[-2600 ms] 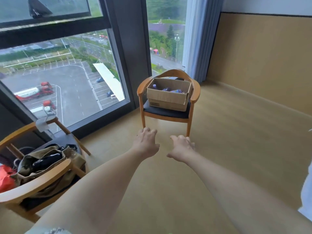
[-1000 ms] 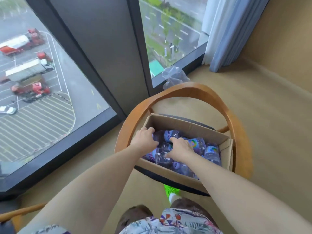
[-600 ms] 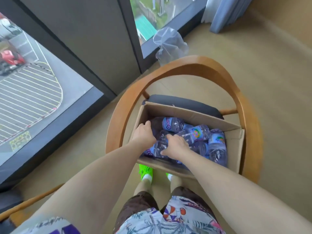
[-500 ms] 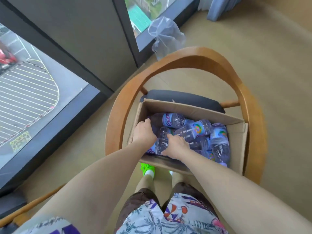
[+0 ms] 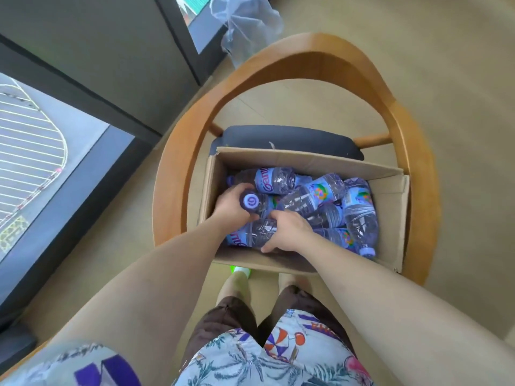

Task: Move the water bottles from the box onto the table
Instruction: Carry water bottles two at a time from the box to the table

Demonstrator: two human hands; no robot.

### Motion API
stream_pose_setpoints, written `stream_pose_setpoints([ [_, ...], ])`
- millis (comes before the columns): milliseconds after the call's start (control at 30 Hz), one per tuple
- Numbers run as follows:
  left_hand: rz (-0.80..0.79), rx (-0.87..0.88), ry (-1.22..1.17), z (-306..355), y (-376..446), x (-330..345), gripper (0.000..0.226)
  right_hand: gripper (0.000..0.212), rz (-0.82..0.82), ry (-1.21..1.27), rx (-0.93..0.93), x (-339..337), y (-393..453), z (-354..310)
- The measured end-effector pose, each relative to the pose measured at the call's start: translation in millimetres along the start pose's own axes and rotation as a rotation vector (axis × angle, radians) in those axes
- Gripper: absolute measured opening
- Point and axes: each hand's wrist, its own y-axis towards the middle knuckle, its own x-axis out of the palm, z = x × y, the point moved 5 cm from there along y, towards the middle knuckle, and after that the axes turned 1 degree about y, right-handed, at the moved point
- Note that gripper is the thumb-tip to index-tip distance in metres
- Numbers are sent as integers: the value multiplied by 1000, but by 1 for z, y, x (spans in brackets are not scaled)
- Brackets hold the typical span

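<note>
Head view: the box [image 5: 306, 160] sits on a chair [image 5: 401, 121], bottles piled inside on their sides. The left hand [image 5: 234, 207] grips one bottle [image 5: 250, 201] by the neck, tipped up so its cap faces the camera, long axis near vertical. The right hand [image 5: 289, 231] curls over a lying bottle [image 5: 250, 232], its axis running left-right under the palm. No table in view, so the carry looks likely to need a turn away from the chair

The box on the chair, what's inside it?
The box holds water bottles lying jumbled. The left hand grips one bottle; the right hand grips another. The bottom is covered.
</note>
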Motion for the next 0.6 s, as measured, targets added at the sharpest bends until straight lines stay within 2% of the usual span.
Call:
stream_pose_setpoints([
  [233,39,2,-5,12,-10,-16,69,89,73,20,-1,-10,-15,-2],
  [400,67,8,-128,31,-25,-43,51,84,193,58,-37,-28,-34,-19],
  [600,34,-92,-529,59,-45,-88,59,73,330,146,-88,-69,-70,-41],
])
